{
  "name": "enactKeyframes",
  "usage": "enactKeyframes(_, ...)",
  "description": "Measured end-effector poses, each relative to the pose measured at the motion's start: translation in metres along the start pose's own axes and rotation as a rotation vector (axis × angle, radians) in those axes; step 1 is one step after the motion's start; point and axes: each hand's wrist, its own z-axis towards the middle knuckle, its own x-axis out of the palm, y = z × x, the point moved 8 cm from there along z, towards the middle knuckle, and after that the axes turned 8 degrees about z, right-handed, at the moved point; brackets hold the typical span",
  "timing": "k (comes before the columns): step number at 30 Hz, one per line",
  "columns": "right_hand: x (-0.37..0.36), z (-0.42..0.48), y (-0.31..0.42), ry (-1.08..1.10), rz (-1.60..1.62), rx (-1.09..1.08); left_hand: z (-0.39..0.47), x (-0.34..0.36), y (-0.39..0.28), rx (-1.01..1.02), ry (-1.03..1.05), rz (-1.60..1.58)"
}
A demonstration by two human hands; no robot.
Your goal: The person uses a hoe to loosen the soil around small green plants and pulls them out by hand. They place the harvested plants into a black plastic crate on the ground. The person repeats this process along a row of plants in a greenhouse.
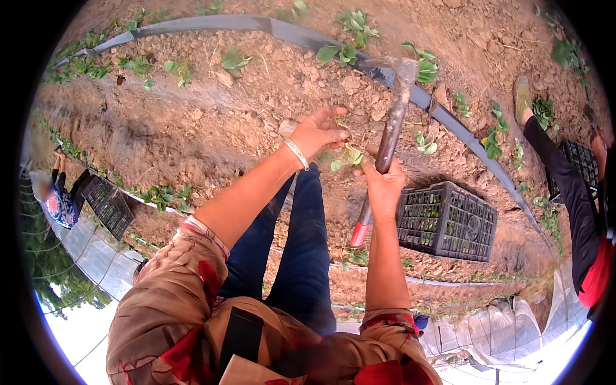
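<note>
My left hand (318, 132), with a silver bangle at its wrist, pinches the thin stem of a small green seedling (353, 156) between thumb and fingertips. Across from it, my right hand (383, 185) grips the dark shaft of a hoe (393, 122) while its fingertips touch the seedling's leaves. The hoe's soil-caked head points away from me, over the grey flat hose; red wrapping covers the shaft's near end. Beneath both hands lies cloddy brown soil (269, 125). The seedling's roots cannot be made out.
A black plastic crate (445, 221) with greenery inside stands right of my legs. A grey flat irrigation hose (308, 37) curves across the bed among leafy plants (356, 24). One person (563, 168) is at far right; another (60, 202) bends at left beside dark crates (108, 206).
</note>
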Motion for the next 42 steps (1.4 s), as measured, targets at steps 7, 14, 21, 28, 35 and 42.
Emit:
enactKeyframes(7,0.032,-0.007,-0.041,0.043,0.013,0.080,-0.012,0.003,0.036,-0.084,0.048,0.000)
enactKeyframes(14,0.031,-0.001,-0.028,0.147,-0.331,-0.101,-0.023,-0.043,0.042,-0.118,-0.263,-0.031)
enactKeyframes(21,0.062,0.063,0.008,0.468,-1.184,-0.519,-0.019,-0.121,0.046,-0.003,-0.357,-0.076)
enactKeyframes(28,0.083,0.060,0.032,0.534,-1.275,-0.632,-0.012,-0.159,0.037,0.069,-0.486,0.292)
enactKeyframes(35,0.076,0.096,0.020,0.478,-1.411,-0.696,-0.004,-0.170,0.038,0.167,-0.593,-0.121)
enactKeyframes(42,0.047,0.143,0.003,0.424,-1.481,-0.395,0.024,-0.144,0.019,0.158,-0.440,-0.533)
